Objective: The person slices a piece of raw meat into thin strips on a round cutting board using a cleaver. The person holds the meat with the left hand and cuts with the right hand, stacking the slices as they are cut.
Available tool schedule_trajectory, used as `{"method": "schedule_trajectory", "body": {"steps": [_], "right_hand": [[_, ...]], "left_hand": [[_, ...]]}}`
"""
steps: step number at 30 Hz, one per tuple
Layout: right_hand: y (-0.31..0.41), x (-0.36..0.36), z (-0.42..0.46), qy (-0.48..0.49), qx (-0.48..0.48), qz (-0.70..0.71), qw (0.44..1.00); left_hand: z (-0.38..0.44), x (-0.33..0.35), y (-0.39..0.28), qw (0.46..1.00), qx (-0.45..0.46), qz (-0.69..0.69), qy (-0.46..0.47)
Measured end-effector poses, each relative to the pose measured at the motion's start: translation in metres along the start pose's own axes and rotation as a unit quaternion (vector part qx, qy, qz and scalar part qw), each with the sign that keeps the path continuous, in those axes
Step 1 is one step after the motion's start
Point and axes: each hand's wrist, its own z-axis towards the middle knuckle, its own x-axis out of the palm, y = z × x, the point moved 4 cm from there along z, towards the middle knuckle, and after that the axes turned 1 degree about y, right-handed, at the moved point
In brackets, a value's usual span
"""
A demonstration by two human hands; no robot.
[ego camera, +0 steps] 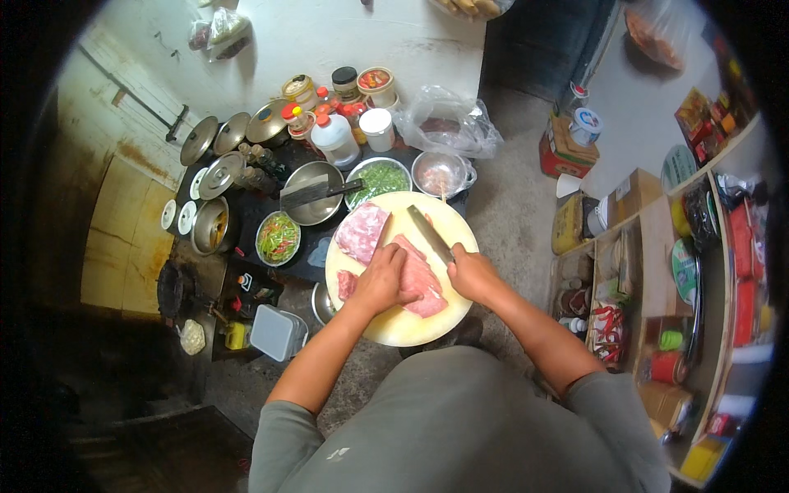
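A round, pale yellow cutting board (404, 333) lies before me. On its middle is a flat slab of raw meat (422, 277), and my left hand (381, 280) presses on its left side with curled fingers. My right hand (473, 276) grips a kitchen knife (430, 235) by its handle. The blade points up and left above the board's right part, apart from the slab. A larger piece of raw meat (362, 233) sits at the board's upper left. A small meat chunk (346, 285) lies below it, beside my left wrist.
Beyond the board, a cleaver (314, 194) rests across a steel bowl (305, 215). Around it stand a bowl of chopped greens (385, 180), a bowl of cut peppers (278, 239) and a bowl with a plastic bag (441, 172). Jars and a white tub (376, 129) stand behind. Shelves (662, 265) line the right.
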Motion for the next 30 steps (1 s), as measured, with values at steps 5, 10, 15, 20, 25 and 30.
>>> {"method": "schedule_trajectory", "body": {"steps": [5, 10, 15, 20, 25, 30], "right_hand": [[0.020, -0.018, -0.030, -0.006, -0.029, -0.015, 0.999], [0.039, 0.005, -0.056, 0.020, -0.077, -0.090, 0.993], [0.042, 0.000, -0.063, 0.061, -0.086, -0.086, 0.991], [0.037, 0.003, -0.057, 0.049, -0.087, -0.057, 0.993], [0.036, 0.016, -0.033, 0.030, -0.102, -0.037, 0.994], [0.028, 0.016, -0.033, 0.056, -0.082, -0.038, 0.994]], "left_hand": [[-0.001, 0.000, 0.000, 1.000, 0.000, 0.011, -0.002], [0.003, -0.003, -0.006, 1.000, 0.004, 0.026, 0.003], [0.005, -0.003, -0.006, 0.999, 0.014, 0.028, -0.006], [0.006, -0.002, -0.005, 1.000, 0.014, 0.028, -0.002], [0.005, -0.003, -0.007, 0.999, 0.021, 0.033, -0.010], [0.002, 0.002, -0.002, 0.999, 0.028, 0.033, -0.017]]}}
